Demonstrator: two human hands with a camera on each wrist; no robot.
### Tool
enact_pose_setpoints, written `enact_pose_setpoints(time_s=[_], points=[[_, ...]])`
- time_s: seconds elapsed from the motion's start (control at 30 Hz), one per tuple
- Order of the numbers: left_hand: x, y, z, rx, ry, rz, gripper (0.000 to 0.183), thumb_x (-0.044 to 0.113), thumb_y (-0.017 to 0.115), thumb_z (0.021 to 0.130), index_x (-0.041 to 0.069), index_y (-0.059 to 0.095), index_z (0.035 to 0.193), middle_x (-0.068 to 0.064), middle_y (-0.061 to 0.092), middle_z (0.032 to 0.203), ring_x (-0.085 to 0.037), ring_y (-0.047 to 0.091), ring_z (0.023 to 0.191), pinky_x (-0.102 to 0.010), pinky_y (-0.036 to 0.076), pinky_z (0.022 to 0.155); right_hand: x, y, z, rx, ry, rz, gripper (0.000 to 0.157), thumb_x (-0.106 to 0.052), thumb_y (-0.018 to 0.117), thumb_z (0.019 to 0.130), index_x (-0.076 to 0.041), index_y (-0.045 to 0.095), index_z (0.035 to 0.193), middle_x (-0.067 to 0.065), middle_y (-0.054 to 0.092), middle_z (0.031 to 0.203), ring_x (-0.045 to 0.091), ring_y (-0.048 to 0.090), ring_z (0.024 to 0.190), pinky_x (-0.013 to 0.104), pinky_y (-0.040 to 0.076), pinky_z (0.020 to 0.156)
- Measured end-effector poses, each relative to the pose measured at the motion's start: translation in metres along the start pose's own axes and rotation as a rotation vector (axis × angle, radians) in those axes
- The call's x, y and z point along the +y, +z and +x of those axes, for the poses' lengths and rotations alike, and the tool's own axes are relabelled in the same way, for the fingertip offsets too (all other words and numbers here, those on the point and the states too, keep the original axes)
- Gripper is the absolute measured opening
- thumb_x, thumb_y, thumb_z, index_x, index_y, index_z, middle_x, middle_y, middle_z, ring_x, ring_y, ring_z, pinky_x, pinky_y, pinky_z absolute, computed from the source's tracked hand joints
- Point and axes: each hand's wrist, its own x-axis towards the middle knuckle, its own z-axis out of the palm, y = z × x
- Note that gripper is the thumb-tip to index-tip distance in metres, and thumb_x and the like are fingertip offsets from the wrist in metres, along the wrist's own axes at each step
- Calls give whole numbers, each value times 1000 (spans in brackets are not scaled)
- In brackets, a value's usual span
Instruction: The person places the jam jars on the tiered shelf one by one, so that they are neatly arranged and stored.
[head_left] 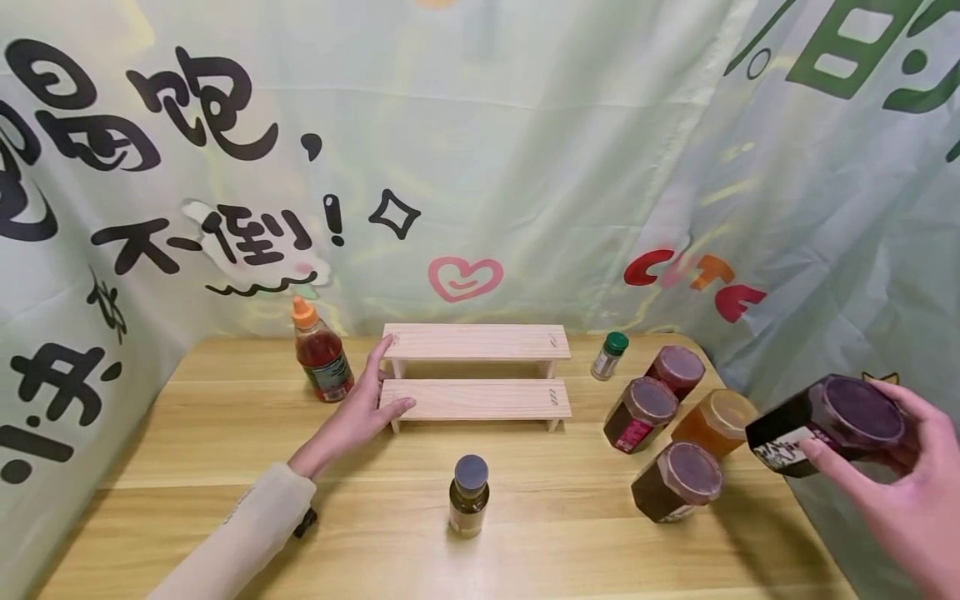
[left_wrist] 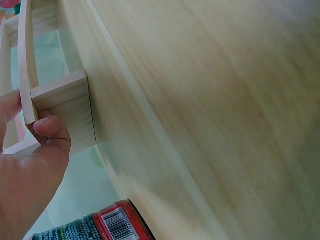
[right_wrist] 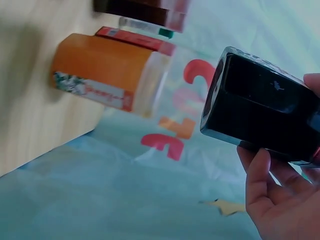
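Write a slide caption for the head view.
Left hand grips a two-tier wooden shelf; right hand holds a dark faceted jar near four standing jars.

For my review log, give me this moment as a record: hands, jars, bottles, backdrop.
left hand: grips the rack at its left end
right hand: holds a dark jar off the table
standing jars: amber jar and three darker jars, right of rack
bottles: orange-capped bottle left of rack, dark-capped bottle in front, green-capped bottle right
backdrop: printed cloth
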Motion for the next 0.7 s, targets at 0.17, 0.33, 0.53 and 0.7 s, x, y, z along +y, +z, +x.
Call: enact_pose_setpoints(time_s=[0.17,0.33,0.53,0.7], points=[[2,-1,1,-3,5,10,106,16,81,102,26,5,176,-33,38,163,-45,54,133,-64,50,97,-10,3,10,-55,1,-44,96,13,90,79,-20,50,161,-16,59,127,-6,62,98,3,46,84],[1,-1,0,-5,3,16,107,15,81,102,26,5,176,-35,43,159,-45,55,132,-63,50,96,-19,12,18,-108,-13,-66,97,5,93,82,-24,48,163,-18,52,135,-4,59,98,2,43,84],[-1,0,0,-3,-9,17,108,16,81,102,29,4,176,-35,47,154,-43,55,131,-62,51,94,-26,27,26,-171,-43,-32,98,3,94,82,-24,46,164,-14,50,138,1,59,102,3,44,86],[-2,0,1,-4,-1,21,108,16,82,102,29,4,176,-36,46,156,-44,55,132,-62,50,94,-32,39,32,-224,-68,-24,97,-3,95,85,-26,45,164,-11,55,135,3,60,102,5,44,85]])
